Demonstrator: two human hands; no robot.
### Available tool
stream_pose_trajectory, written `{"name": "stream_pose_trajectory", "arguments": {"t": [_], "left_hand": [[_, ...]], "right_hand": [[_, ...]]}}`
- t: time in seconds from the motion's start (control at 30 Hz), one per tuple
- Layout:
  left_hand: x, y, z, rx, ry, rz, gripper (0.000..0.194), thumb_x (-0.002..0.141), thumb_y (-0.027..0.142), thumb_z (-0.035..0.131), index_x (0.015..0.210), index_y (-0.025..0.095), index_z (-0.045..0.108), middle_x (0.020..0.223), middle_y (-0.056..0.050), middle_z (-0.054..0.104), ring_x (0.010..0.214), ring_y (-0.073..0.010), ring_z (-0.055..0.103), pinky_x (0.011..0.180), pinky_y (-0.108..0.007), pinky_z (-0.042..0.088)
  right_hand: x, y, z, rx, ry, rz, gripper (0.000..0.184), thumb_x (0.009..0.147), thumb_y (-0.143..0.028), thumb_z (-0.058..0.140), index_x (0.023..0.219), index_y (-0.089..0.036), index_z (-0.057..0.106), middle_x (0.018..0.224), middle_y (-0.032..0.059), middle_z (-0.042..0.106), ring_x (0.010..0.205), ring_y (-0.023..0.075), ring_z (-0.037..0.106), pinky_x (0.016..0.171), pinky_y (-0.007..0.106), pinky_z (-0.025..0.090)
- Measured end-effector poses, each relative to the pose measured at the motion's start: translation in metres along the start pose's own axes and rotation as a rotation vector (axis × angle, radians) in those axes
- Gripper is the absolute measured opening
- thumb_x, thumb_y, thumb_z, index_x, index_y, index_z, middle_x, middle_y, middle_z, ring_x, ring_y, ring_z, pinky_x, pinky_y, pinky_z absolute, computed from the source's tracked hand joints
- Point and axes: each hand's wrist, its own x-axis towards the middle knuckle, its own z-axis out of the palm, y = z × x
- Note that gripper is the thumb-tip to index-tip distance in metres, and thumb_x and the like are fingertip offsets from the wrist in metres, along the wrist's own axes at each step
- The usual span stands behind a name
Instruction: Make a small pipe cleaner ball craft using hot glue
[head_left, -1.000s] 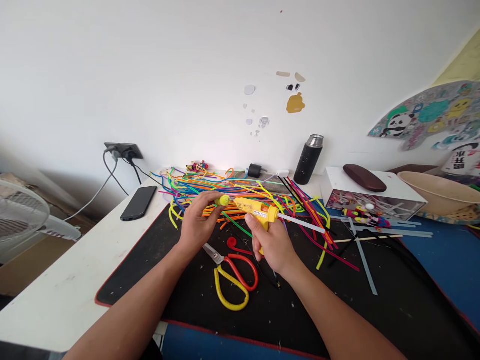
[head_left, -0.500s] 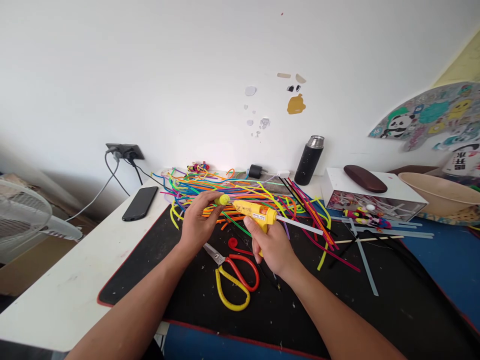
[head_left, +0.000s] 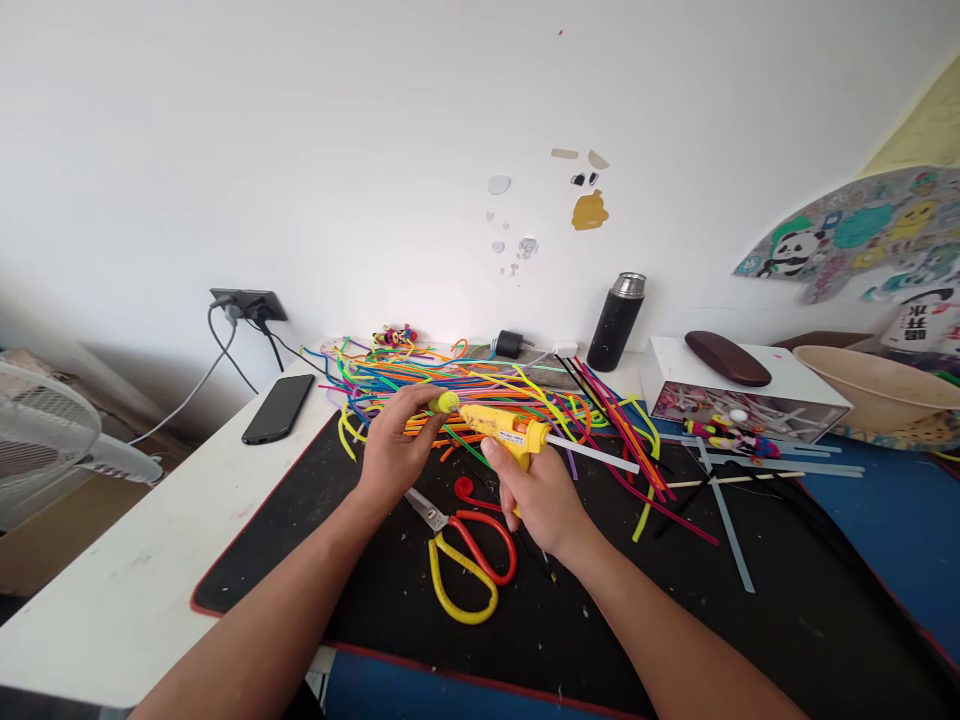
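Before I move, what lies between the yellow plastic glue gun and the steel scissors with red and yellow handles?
In the head view, a coiled red strip lies on the black mat, between the glue gun and scissors.

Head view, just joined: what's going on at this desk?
The left hand pinches a small yellow-green piece. The right hand holds a yellow glue gun with its nozzle right by that piece; whether they touch is hard to tell. A glue stick pokes out of the gun's back. Scissors lie on the black mat, near the colorful pipe cleaners.
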Motion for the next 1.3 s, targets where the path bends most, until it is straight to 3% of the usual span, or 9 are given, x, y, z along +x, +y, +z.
{"name": "stream_pose_trajectory", "arguments": {"t": [0.73,1.03,1.3], "left_hand": [[-0.0019,-0.0021,0.0008,-0.009,0.013,-0.029,0.019,0.098,0.022,0.071,0.117,0.025,0.072,0.112,-0.004,0.076,0.101,-0.0209,0.072,0.089,-0.035,0.061],[-0.0010,0.0018,0.0001,0.011,-0.011,0.005,0.020,0.097,0.019,0.068,0.116,0.025,0.072,0.112,-0.005,0.077,0.104,-0.0217,0.072,0.094,-0.037,0.060],[-0.0006,0.0009,0.0005,0.002,-0.005,-0.026,0.016,0.098,0.025,0.069,0.114,0.025,0.072,0.109,-0.005,0.078,0.099,-0.0214,0.072,0.088,-0.036,0.062]], "right_hand": [[0.0022,0.0082,0.0007,0.022,-0.052,-0.017,0.051,0.096,-0.071,0.058,0.090,-0.020,0.062,0.048,-0.0080,0.051,0.034,0.0113,0.051,0.039,0.021,0.040],[-0.0026,0.0050,0.0016,-0.057,-0.007,0.004,0.052,0.094,-0.072,0.059,0.083,-0.021,0.058,0.045,-0.0077,0.048,0.033,0.0114,0.050,0.037,0.021,0.038],[-0.0014,0.0003,0.0007,0.002,0.028,-0.032,0.054,0.092,-0.075,0.063,0.084,-0.022,0.059,0.048,-0.0065,0.050,0.031,0.0112,0.047,0.034,0.022,0.035]]}}
